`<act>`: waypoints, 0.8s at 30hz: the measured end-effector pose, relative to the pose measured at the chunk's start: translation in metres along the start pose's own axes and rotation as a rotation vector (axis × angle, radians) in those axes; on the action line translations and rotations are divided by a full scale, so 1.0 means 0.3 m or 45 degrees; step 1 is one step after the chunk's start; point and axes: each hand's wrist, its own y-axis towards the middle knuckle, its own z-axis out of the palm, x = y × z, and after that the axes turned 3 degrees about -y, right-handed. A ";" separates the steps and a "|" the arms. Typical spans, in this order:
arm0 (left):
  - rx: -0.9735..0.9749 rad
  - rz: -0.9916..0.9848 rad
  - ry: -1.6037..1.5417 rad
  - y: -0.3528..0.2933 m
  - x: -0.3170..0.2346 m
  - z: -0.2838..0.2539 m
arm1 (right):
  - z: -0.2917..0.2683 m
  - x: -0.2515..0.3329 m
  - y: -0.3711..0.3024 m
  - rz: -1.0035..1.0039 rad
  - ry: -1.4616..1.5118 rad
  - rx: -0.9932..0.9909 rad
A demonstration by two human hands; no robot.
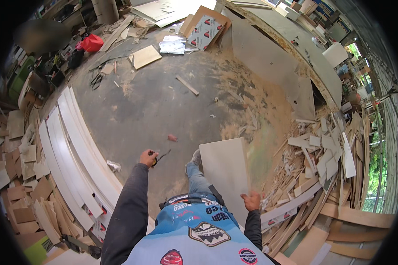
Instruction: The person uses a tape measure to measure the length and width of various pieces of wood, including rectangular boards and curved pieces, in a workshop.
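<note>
My left hand (pixel 149 158) is closed around a black-handled tool (pixel 154 160) with a thin, dark, curved end; its exact kind is not clear. It is held out over the grey floor. On my right side is a flat, pale rectangular board (pixel 225 165), its lower part hidden by my body. My right hand (pixel 252 201) grips the board's right edge, the thumb over its face and the fingers curled on the far side. One shoe (pixel 196 155) shows by the board's left edge.
Long white curved strips (pixel 77 145) lie left. Heaped wood offcuts (pixel 314 163) line the right, with more offcuts (pixel 26 194) far left. A large panelled workbench (pixel 278 53) stands back right. Sawdust (pixel 256 88), a narrow wood strip (pixel 187 85) and a reddish scrap (pixel 172 138) lie on the floor.
</note>
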 end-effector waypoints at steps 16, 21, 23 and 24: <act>0.197 -0.595 0.331 0.034 0.296 0.219 | -0.088 0.406 1.222 -0.216 -0.067 0.098; 0.196 -0.650 0.265 0.339 0.141 0.298 | -0.128 0.542 1.530 -0.153 -0.088 0.115; 0.115 -0.538 0.059 0.516 0.096 0.307 | -0.129 0.605 1.672 -0.206 -0.102 0.140; 0.064 -0.401 -0.193 0.637 0.076 0.301 | -0.150 0.638 1.738 -0.255 -0.116 0.119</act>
